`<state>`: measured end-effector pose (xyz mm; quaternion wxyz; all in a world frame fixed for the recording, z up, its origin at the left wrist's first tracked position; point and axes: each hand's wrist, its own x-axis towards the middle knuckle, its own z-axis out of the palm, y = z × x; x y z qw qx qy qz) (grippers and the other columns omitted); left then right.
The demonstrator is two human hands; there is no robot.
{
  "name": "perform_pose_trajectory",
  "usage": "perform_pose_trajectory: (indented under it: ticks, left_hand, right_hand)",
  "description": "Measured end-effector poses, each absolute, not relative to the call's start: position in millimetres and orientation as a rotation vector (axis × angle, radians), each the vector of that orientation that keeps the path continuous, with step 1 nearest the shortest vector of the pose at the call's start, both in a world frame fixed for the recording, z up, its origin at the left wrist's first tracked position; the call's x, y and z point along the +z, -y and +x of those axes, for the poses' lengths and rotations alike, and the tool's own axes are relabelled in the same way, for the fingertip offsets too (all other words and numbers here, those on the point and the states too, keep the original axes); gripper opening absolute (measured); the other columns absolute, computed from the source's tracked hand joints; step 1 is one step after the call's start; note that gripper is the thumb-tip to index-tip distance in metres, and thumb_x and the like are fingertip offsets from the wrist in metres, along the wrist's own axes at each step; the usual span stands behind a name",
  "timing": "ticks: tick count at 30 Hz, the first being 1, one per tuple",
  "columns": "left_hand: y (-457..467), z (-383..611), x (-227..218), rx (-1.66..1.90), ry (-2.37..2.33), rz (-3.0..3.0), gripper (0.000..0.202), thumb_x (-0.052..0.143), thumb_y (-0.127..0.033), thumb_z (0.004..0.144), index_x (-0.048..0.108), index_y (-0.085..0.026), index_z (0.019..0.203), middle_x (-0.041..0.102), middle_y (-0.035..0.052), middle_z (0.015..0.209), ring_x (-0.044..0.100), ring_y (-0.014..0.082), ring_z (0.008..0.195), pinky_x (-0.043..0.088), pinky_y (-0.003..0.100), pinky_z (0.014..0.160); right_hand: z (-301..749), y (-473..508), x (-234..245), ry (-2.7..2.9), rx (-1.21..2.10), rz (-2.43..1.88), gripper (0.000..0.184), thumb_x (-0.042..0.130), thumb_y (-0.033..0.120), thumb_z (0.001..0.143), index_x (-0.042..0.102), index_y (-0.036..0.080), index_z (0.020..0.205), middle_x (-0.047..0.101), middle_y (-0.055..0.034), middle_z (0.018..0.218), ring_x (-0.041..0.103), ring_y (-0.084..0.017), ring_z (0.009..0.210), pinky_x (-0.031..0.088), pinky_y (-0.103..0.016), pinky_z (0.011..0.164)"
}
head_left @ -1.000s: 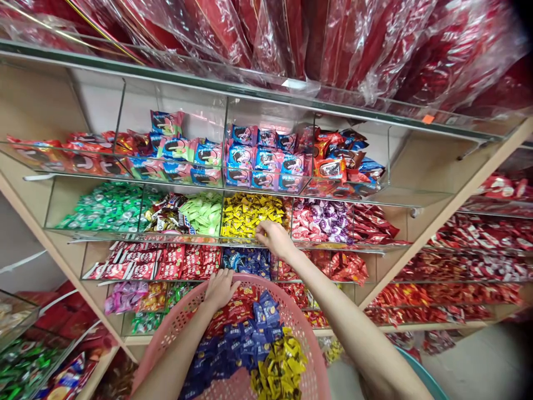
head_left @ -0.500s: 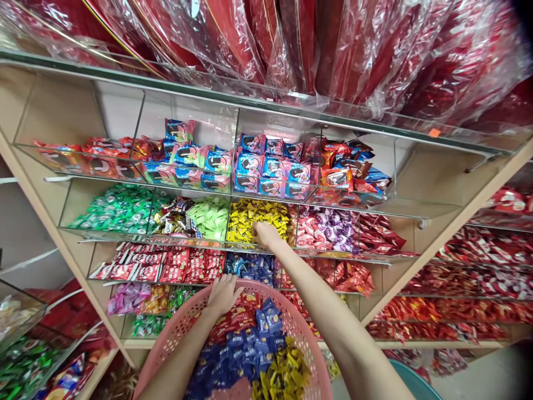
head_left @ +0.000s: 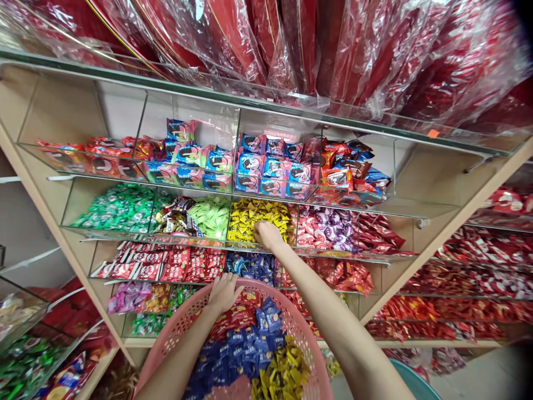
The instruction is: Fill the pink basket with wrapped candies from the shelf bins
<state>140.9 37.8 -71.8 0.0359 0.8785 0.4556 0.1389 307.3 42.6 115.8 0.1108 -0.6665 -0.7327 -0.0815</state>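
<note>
My left hand (head_left: 224, 293) grips the far rim of a pink plastic basket (head_left: 183, 322) that holds red, blue and yellow wrapped candies. My right hand (head_left: 268, 234) reaches up into the glass compartment of yellow candies (head_left: 250, 214) on the middle shelf, with its fingers curled down into the pile. What the fingers hold cannot be seen.
Glass-fronted shelves run across the wall. Light green candies (head_left: 210, 215) and dark green ones (head_left: 119, 206) lie left of the yellow bin, pink and purple ones (head_left: 328, 225) to its right. Cookie packs (head_left: 266, 166) fill the shelf above. Red wrapped goods (head_left: 333, 50) hang overhead.
My right hand has pushed a little deeper into the yellow candies and its fingers have curled in. The left hand keeps its hold on the basket rim.
</note>
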Motion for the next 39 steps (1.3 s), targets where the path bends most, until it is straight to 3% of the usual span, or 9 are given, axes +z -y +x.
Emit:
perform_pose_trajectory:
  ticks: [9,16,21,26,30,34,39]
  left_hand:
    - [-35.6,141.2,-66.6,0.396,-1.402,2.693,0.044,0.027,-0.047,0.088,0.053,-0.018,0.108,0.057,0.0096,0.104,0.047,0.0239,0.099,0.031,0.038,0.086]
    - [-35.7,141.6,-65.3,0.379,-1.388,2.711,0.042,0.028,-0.046,0.088,0.053,-0.018,0.107,0.058,0.0093,0.104,0.047,0.024,0.099,0.03,0.037,0.086]
    - [-35.7,142.4,-65.3,0.359,-1.394,2.709,0.042,0.027,-0.046,0.088,0.052,-0.018,0.108,0.057,0.0096,0.106,0.045,0.024,0.102,0.03,0.037,0.087]
    - [-35.5,143.9,-65.5,0.372,-1.408,2.691,0.043,0.027,-0.048,0.088,0.052,-0.019,0.108,0.057,0.0097,0.106,0.046,0.0246,0.101,0.029,0.038,0.087]
    - [-35.7,144.4,-65.5,0.359,-1.412,2.669,0.044,0.027,-0.049,0.088,0.052,-0.02,0.109,0.057,0.0091,0.107,0.045,0.0239,0.102,0.028,0.037,0.088]
    - [-36.0,144.0,-65.9,0.364,-1.402,2.677,0.044,0.027,-0.049,0.088,0.052,-0.019,0.109,0.057,0.009,0.106,0.045,0.0239,0.101,0.029,0.037,0.087]
    - [-36.1,143.7,-66.1,0.364,-1.395,2.673,0.044,0.026,-0.049,0.088,0.051,-0.019,0.11,0.057,0.0094,0.107,0.045,0.0245,0.102,0.03,0.037,0.086]
  right_hand:
    - [321.7,-23.9,127.9,2.084,-0.236,-1.842,0.015,0.045,0.02,0.085,0.06,0.018,0.089,0.059,-0.0066,0.092,0.054,-0.016,0.084,0.035,-0.024,0.069]
    - [323.8,31.6,141.3,1.981,-0.093,-1.482,0.011,0.049,0.021,0.084,0.058,0.018,0.08,0.054,-0.0015,0.078,0.05,-0.013,0.073,0.036,-0.022,0.068]
    - [314.1,79.7,113.1,2.071,0.287,-1.309,0.009,0.05,0.017,0.082,0.058,0.017,0.077,0.056,-0.0008,0.08,0.051,-0.011,0.073,0.039,-0.022,0.067]
    - [320.2,98.8,32.3,2.247,0.895,-1.372,0.011,0.055,0.007,0.069,0.061,0.016,0.07,0.058,0.0034,0.066,0.05,-0.008,0.058,0.038,-0.018,0.057]
    - [338.8,110.6,-13.8,2.337,1.268,-1.515,0.009,0.061,0.009,0.063,0.066,0.015,0.068,0.058,0.0046,0.062,0.049,-0.007,0.055,0.035,-0.016,0.05]
    - [356.0,126.3,-17.5,2.371,1.491,-1.689,0.015,0.063,0.011,0.06,0.069,0.014,0.073,0.056,0.0055,0.059,0.046,-0.006,0.052,0.031,-0.015,0.046]
    - [362.6,141.4,-12.0,2.296,1.487,-1.886,0.019,0.063,0.009,0.057,0.07,0.015,0.074,0.059,0.0047,0.061,0.049,-0.008,0.054,0.032,-0.016,0.045]
